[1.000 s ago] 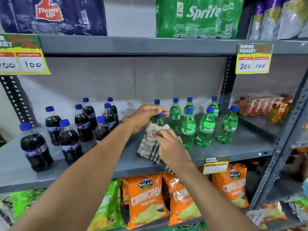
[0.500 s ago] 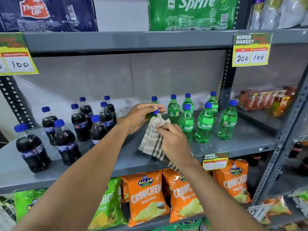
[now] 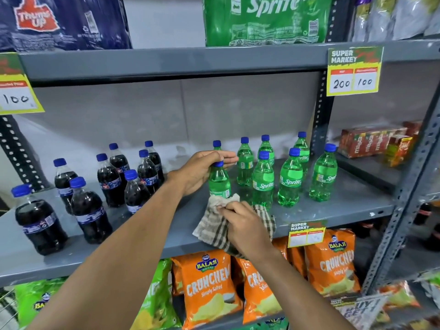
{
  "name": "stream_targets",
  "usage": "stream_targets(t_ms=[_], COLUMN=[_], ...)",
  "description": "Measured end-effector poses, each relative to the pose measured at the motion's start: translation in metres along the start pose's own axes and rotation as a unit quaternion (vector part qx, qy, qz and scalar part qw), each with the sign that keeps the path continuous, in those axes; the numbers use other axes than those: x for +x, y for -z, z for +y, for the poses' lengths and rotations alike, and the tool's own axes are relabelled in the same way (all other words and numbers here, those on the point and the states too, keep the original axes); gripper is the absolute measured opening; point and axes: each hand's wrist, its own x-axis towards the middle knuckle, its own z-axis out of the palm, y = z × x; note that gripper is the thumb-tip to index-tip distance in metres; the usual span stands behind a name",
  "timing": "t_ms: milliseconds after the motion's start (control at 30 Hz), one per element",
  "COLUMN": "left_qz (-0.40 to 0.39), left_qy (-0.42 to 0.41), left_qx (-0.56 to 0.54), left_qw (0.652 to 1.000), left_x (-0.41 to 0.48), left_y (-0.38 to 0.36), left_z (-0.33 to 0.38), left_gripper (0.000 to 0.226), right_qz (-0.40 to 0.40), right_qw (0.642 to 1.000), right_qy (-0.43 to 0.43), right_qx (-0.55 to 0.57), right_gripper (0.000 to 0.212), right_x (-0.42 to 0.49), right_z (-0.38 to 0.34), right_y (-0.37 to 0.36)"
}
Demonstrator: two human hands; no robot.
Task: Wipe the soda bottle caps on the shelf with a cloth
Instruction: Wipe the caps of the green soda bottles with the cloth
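My left hand (image 3: 202, 170) grips the neck of a green Sprite bottle (image 3: 219, 183) just under its blue cap (image 3: 218, 163), which stands upright on the grey shelf (image 3: 333, 206). My right hand (image 3: 245, 225) holds a checked cloth (image 3: 212, 229) bunched low against the shelf's front edge, below that bottle and off its cap. Several more green bottles (image 3: 263, 179) with blue caps stand to the right. Several dark cola bottles (image 3: 109, 182) with blue caps stand to the left.
Orange crisp bags (image 3: 209, 289) and green bags (image 3: 154, 303) fill the shelf below. Shrink-wrapped packs (image 3: 264, 20) sit on the shelf above. Red juice cartons (image 3: 371, 141) stand at the right. A price tag (image 3: 306, 233) hangs off the shelf edge beside my right hand.
My right hand has lowered the cloth from the bottle's cap down to the shelf's front edge, uncovering the bottle. My left hand still holds the same bottle's neck.
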Motion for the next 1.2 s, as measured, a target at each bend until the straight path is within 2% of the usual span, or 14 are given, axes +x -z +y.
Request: stream_targets(t_ms=[133,300,433,567,733,900,1000,1200], left_qz=[0.0,-0.02,-0.023,-0.022,-0.005,-0.008,0.0,0.026], left_qy=[-0.003,0.024,0.012,0.0,-0.011,0.008,0.012,-0.003], left_qx=[0.011,0.003,0.011,0.032,0.046,0.083,0.096,0.125], left_qw=[1.0,1.0,1.0,0.999,0.999,0.997,0.995,0.992], left_x=[-0.001,-0.001,-0.002,0.001,0.0,0.0,0.0,0.002], left_y=[0.002,0.003,0.002,0.005,0.0,0.001,0.004,0.006], left_z=[0.001,0.001,0.002,0.0,0.002,0.01,0.011,0.013], left_gripper=[0.038,0.036,0.036,0.037,0.037,0.035,0.035,0.034], right_qz=[0.098,0.131,0.118,0.089,-0.02,-0.018,0.012,0.124], right_qw=[0.994,0.99,0.993,0.995,1.0,1.0,0.999,0.99], right_qy=[-0.042,-0.037,0.02,0.037,-0.009,-0.019,-0.019,-0.003], right_qx=[0.034,0.036,-0.003,-0.024,0.0,0.01,0.027,0.072], right_gripper=[0.038,0.036,0.037,0.036,0.054,0.05,0.046,0.041], right_x=[0.023,0.059,0.061,0.034,-0.007,-0.002,-0.001,0.006], right_z=[-0.001,-0.007,-0.016,-0.013,-0.004,-0.005,-0.008,-0.012], right_y=[0.015,0.025,0.02,0.004,-0.009,-0.005,0.001,0.024])
